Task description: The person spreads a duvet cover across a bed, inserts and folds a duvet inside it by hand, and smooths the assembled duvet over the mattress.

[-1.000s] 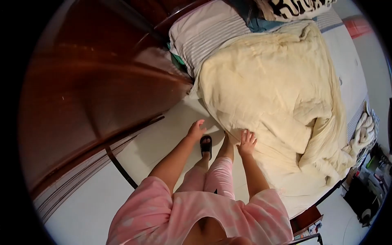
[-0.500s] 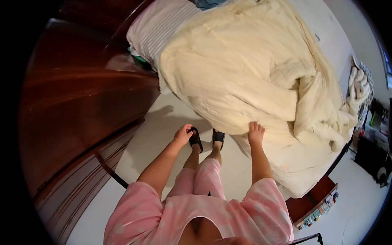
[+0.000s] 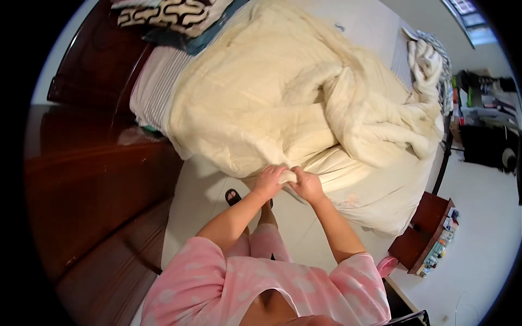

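A large cream quilt (image 3: 239, 103) lies rumpled across the bed and hangs over its near side. At its near edge, my left hand (image 3: 269, 182) is closed on a fold of the cloth. Close beside it, my right hand (image 3: 307, 186) grips the same edge, with a short bunched piece of quilt between the two hands. The fingertips of both hands are partly hidden by the cloth. A thick fold of the quilt (image 3: 348, 114) is heaped up toward the right.
A dark wooden cabinet (image 3: 103, 190) stands close on the left. Patterned pillows (image 3: 168, 19) lie at the bed's head, and a striped blanket (image 3: 427, 60) is bunched at the far right corner. A small wooden shelf (image 3: 421, 231) with small items stands at lower right.
My left hand has moved from above the floor to the quilt's edge and closed on it. My right hand has shifted left, now gripping the edge too. The view has turned rightward.
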A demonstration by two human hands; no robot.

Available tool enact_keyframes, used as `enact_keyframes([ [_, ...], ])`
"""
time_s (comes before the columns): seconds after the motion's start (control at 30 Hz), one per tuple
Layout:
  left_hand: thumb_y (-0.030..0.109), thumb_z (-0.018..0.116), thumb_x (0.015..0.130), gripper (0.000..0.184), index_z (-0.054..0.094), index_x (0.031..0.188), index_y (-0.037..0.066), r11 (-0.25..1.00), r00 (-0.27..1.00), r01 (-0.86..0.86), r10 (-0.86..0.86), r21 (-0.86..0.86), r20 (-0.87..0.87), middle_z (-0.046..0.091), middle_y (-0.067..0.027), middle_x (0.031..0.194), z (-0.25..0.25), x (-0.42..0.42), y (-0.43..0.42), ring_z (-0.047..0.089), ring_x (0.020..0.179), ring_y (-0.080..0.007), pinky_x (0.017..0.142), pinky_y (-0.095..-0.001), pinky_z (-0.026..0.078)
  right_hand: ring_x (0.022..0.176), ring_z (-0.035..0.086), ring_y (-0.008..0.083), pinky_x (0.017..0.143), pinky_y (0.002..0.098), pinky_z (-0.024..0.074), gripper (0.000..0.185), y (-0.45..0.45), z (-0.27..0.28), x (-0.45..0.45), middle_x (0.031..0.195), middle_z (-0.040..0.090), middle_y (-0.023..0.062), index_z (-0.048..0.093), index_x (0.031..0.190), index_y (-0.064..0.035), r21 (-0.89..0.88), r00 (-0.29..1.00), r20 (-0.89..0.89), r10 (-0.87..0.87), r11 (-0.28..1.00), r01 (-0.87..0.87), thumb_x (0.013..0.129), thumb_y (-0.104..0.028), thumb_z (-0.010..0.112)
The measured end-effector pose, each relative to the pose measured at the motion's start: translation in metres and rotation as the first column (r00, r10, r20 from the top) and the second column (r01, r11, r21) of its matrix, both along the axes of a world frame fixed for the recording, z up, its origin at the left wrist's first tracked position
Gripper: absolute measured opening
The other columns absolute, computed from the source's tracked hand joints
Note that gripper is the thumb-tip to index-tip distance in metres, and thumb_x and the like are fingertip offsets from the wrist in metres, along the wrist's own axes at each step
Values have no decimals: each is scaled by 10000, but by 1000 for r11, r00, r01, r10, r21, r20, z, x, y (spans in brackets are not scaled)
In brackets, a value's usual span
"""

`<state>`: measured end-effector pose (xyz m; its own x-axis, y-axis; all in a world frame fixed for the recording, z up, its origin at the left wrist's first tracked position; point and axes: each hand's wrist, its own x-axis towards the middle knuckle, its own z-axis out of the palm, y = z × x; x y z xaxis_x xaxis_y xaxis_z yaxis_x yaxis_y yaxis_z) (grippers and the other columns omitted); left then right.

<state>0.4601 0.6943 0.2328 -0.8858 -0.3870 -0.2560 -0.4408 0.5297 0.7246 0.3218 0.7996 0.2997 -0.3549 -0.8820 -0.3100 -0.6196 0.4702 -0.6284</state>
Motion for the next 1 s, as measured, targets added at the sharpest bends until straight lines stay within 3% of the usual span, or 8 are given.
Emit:
enact_keyframes([
  [0.03,213,693,723,614,452,1272,78,998,999,4,-7,65,39,560,-159,1141,10,-2,-2,519,1074,-319,959,-421,379,768,593,331,703,416,475,423,8,8,-5,770,610,123,560,1023,-105,-24,999,45,-16,1000,17,635,-166,720],
  [0.17,165,673,737,509,510,1198,26,992,997,27,-35,119,64,601,-195,1047,70,2,-10,562,979,-361,824,-405,451,1045,499,292,912,425,357,444,58,-32,-43,1082,542,102,564,1049,-101,-190,960,-278,-26,981,-29,621,-110,683],
  [0.27,196,667,742,443,536,1130,30,995,999,-44,43,85,12,621,-192,967,96,7,-13,574,913,-379,762,-429,461,1035,510,287,896,437,376,438,88,-52,-82,1061,554,98,558,1065,-90,-249,858,-458,-230,960,125,636,-69,646],
  [0.43,156,681,679,404,580,1050,34,995,989,-82,88,59,-118,622,-206,925,113,14,-38,586,869,-375,739,-415,465,977,549,324,861,439,422,234,121,-66,-140,1013,587,142,598,985,-104,-354,665,-513,-544,839,413,755,-92,555],
  [0.53,135,669,670,349,584,997,49,999,996,2,-5,-35,-87,628,-192,900,153,16,-52,589,844,-378,723,-411,470,947,567,334,828,416,443,168,136,-45,-143,971,613,141,601,939,-96,-94,693,-590,-414,888,451,798,-112,512],
  [0.67,172,688,680,310,583,953,70,993,993,-87,80,-81,-87,635,-172,874,157,35,-69,591,836,-374,703,-417,473,810,602,363,713,462,468,192,151,39,-117,828,636,164,569,926,-85,-62,739,-428,-521,832,551,788,-218,562],
  [0.87,222,691,706,313,582,969,94,977,995,-103,102,-187,-18,636,-172,899,160,77,-76,587,876,-371,724,-430,468,785,606,381,677,475,474,314,202,126,-20,789,638,183,554,950,-90,105,869,-300,-393,892,440,719,-282,644],
  [1.0,242,657,730,315,572,994,94,974,991,-120,128,-195,32,632,-181,943,140,113,-69,581,911,-374,752,-437,462,821,605,378,715,466,476,326,227,120,55,828,641,182,554,960,-85,154,906,-217,-362,904,398,706,-266,652],
])
